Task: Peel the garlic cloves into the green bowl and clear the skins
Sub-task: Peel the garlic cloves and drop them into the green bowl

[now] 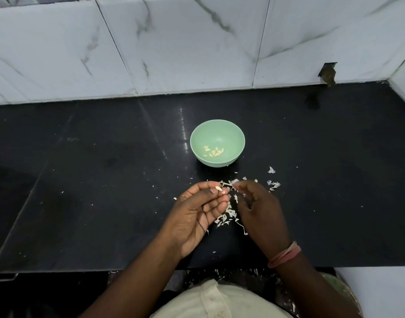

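The green bowl point(217, 143) in the middle of the black counter point(82, 180) already holds a few peeled cloves point(214, 152). The left hand point(197, 214) pinches one more clove point(218, 188), and the right hand point(259, 210) pinches its skin point(226, 185). Loose skins point(226, 216) near the front edge still need clearing.

White marble-veined wall tiles point(178, 42) rise behind a glossy black stone counter point(82, 157)
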Demonstrator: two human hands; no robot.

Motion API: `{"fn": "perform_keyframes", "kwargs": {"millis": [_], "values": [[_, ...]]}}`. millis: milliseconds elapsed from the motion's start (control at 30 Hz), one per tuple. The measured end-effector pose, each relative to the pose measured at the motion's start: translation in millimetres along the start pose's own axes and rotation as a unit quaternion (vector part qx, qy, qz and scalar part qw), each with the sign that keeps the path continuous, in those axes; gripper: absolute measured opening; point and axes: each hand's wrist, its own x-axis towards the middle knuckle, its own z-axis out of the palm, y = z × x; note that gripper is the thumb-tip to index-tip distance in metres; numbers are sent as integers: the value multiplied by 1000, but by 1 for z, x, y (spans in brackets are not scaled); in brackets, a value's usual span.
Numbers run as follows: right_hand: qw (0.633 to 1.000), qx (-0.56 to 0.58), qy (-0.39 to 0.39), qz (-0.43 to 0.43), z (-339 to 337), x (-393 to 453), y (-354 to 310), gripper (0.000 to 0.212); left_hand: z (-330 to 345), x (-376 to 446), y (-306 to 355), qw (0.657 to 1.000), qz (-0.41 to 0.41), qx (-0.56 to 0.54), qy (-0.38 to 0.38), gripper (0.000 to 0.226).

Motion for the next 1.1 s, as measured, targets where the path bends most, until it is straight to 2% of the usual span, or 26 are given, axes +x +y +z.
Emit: {"fn": "perform_keyframes", "kwargs": {"millis": [133, 233, 333, 700, 833, 1100], "values": [[998, 41, 38, 19, -8, 5, -15, 13, -2, 2, -1, 1000, 4, -4, 1, 14], [996, 33, 67, -38, -16, 5, -30, 10, -2, 4, -2, 1000, 5, -16, 6, 14], [995, 51, 49, -67, -19, 2, -45, 12, -1, 5, -2, 1000, 7, -20, 3, 13], [997, 62, 31, -15, -11, 4, -53, 13, 3, 7, -9, 995, 77, 69, 10, 11], [999, 34, 20, -22, -14, 5, -52, 16, 3, 6, -11, 988, 104, 115, 8, 10], [998, 54, 16, 3, -13, 4, -51, 17, 3, 5, -8, 991, 84, 102, -4, 17]]}}
